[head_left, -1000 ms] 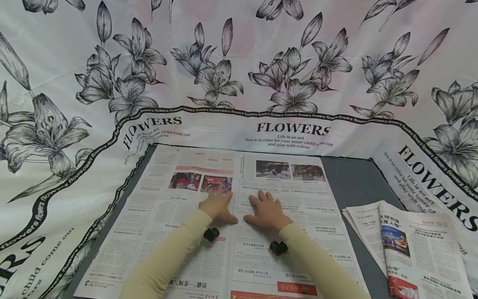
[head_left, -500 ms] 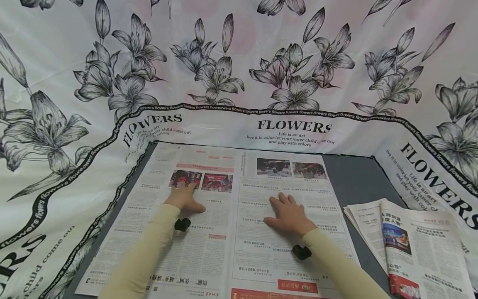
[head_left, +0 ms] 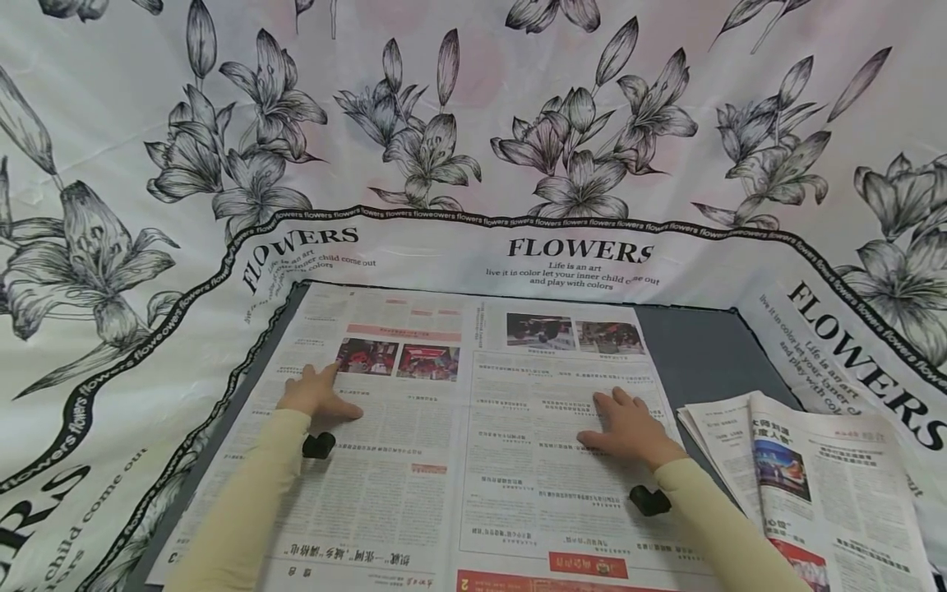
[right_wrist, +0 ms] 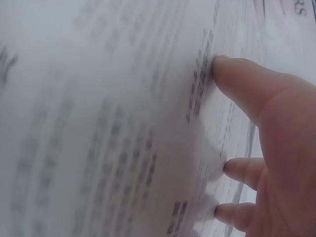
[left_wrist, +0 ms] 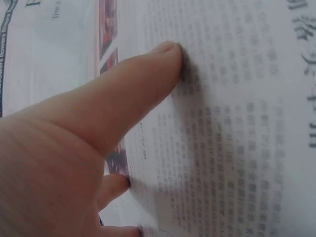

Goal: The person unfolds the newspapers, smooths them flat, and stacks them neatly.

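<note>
An opened newspaper (head_left: 533, 518) is laid flat on the grey worktop (head_left: 695, 345), its centre fold running between the hands. Left hand (head_left: 316, 395) and right hand (head_left: 632, 427) are placed well apart, one on each page, fingers extended and spread; the sheet is touched by both from above, not gripped. Far edge of the sheet is set close to the foot of a printed cloth (head_left: 444, 115), by which the worktop is bounded at the far side, left and right. At left only a narrow grey strip is left between sheet and cloth; at right a wider strip is seen. Near edge is mostly cut off by the frame. Sideways room at right is limited by folded newspapers (head_left: 843, 485), whose left corner is set just beside the opened sheet; contact there cannot be told. The worktop's right edge is partly covered by them. The sheet's right margin is crossed by the right sleeve (head_left: 725, 518), and the near left part is covered by the left sleeve (head_left: 240, 510). A black block is noted at each wrist, left (head_left: 318, 445) and right (head_left: 649, 500). Red-toned photos (head_left: 399, 359) are printed just beside the left fingertips; darker photos (head_left: 573, 334) are printed beyond the right hand.
</note>
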`<move>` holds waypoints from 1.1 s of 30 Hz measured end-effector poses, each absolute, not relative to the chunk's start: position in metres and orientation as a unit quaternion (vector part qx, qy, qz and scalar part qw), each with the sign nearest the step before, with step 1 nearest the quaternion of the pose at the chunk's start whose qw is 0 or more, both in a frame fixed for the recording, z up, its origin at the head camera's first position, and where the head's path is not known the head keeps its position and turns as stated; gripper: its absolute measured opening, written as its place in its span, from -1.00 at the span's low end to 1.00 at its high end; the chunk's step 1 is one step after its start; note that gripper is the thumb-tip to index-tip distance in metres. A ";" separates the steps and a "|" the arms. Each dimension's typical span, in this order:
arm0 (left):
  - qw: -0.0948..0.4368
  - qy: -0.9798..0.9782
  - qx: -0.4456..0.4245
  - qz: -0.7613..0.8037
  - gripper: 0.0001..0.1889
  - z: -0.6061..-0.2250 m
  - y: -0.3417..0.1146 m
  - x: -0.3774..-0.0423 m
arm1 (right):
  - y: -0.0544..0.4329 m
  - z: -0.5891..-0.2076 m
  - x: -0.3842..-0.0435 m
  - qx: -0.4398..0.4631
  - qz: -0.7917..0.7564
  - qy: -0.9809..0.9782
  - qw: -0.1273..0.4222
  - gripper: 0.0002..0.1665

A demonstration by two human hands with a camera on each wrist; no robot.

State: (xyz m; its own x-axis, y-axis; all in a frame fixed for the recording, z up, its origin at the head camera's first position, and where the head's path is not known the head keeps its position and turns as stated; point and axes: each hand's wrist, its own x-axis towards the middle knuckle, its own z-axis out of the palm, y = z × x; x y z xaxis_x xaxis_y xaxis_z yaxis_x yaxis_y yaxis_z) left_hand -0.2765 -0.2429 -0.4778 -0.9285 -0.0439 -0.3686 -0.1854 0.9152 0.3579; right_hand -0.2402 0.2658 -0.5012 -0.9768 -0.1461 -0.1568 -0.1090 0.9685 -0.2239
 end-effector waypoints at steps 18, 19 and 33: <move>0.181 0.962 -0.056 0.198 0.19 -0.478 -0.244 -0.275 | 0.283 -0.506 -0.239 -0.041 -0.111 0.988 0.101 0.18; 0.180 0.962 -0.056 0.198 0.19 -0.478 -0.244 -0.275 | 0.283 -0.505 -0.239 -0.041 -0.110 0.988 0.101 0.18; 0.168 0.964 -0.053 0.201 0.20 -0.484 -0.246 -0.275 | 0.312 -0.487 -0.206 -0.050 -0.164 0.985 0.016 -0.21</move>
